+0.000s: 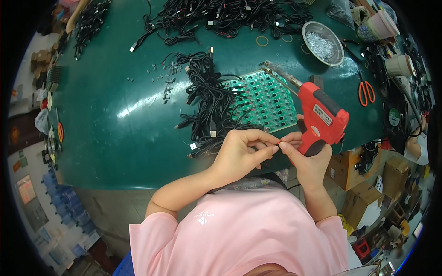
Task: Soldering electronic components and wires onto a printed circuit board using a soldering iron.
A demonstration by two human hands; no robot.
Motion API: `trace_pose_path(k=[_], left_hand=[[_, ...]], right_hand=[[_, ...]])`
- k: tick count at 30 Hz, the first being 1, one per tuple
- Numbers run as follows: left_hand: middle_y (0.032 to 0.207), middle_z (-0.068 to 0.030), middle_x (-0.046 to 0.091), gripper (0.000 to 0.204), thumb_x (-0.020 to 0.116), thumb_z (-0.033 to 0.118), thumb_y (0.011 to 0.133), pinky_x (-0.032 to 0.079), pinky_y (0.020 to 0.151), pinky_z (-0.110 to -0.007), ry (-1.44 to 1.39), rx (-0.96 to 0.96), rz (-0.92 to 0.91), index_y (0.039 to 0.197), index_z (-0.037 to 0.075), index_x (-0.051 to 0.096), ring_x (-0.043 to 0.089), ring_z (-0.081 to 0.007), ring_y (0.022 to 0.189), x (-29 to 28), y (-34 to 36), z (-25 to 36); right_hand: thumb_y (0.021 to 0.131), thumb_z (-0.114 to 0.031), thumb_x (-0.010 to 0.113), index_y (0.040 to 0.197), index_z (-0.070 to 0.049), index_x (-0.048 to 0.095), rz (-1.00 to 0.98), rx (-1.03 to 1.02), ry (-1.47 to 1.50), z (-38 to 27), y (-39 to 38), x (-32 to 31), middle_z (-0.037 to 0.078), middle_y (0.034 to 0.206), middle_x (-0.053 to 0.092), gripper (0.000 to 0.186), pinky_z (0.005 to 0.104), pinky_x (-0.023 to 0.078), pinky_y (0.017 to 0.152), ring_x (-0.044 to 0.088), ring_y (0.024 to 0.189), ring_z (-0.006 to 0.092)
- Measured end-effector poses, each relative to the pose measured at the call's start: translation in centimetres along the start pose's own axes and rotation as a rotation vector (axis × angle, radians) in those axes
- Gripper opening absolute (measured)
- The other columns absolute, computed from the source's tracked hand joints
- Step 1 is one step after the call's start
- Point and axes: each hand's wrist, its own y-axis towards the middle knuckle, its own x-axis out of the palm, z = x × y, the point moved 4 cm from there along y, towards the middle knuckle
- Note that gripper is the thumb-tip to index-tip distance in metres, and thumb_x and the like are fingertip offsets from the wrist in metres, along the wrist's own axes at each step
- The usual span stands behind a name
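My right hand (309, 158) grips the handle of a red soldering gun (322, 115) whose metal tip points up-left over a green circuit board panel (264, 99). My left hand (241, 154) pinches a thin wire end at its fingertips, meeting the right hand's fingers near the gun's handle. A bundle of black cables (209, 99) lies on the left part of the panel, trailing toward my left hand. What is pinched is too small to make out.
The green table (115, 138) holds a large heap of black cables (230, 16) at the far edge, a metal bowl of small parts (323, 43), orange scissors (366, 92) and small loose parts (163, 73). Cardboard boxes (363, 179) stand at the right.
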Motion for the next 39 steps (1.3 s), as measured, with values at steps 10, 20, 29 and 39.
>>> trace_pose_path(k=[10, 20, 29, 39], left_hand=[[0.079, -0.0029, 0.064, 0.012, 0.073, 0.006, 0.077, 0.043, 0.057, -0.023, 0.461, 0.311, 0.151, 0.087, 0.002, 0.068, 0.057, -0.0104, 0.072, -0.5, -0.4, 1.3], [0.094, -0.0034, 0.054, 0.009, 0.071, 0.008, 0.072, 0.029, 0.086, -0.040, 1.092, 0.492, 0.494, 0.079, 0.007, 0.067, 0.046, -0.0254, 0.098, -2.5, 2.5, 0.8], [0.091, -0.0036, 0.055, 0.009, 0.071, 0.008, 0.071, 0.029, 0.085, -0.040, 1.143, 0.472, 0.541, 0.078, 0.005, 0.065, 0.047, -0.0242, 0.097, -2.6, 2.9, 0.6], [0.090, -0.0040, 0.055, 0.010, 0.071, 0.007, 0.068, 0.029, 0.084, -0.040, 1.153, 0.476, 0.555, 0.075, 0.005, 0.064, 0.048, -0.0243, 0.096, -2.4, 3.2, 0.4]], right_hand=[[0.076, 0.008, 0.070, 0.089, 0.005, 0.063, 0.022, -0.088, -0.020, -0.3, -0.2, 0.5, 0.007, 0.080, 0.066, 0.015, 0.0228, 0.053, 0.065, 0.064, 0.071, 0.0109], [0.093, -0.016, 0.050, 0.122, 0.011, 0.045, -0.044, -0.029, 0.016, 0.7, -1.9, -4.2, 0.007, 0.057, 0.050, 0.040, 0.0260, 0.040, 0.042, 0.046, 0.042, 0.0127], [0.092, -0.024, 0.053, 0.119, 0.007, 0.043, -0.120, 0.068, 0.047, 3.4, -5.1, -5.8, 0.014, 0.070, 0.057, 0.042, 0.0289, 0.042, 0.043, 0.047, 0.043, 0.0139], [0.091, -0.020, 0.058, 0.113, 0.007, 0.050, -0.080, 0.132, 0.119, 3.7, -4.9, -5.1, 0.004, 0.058, 0.052, 0.035, 0.0247, 0.039, 0.047, 0.048, 0.048, 0.0102]])
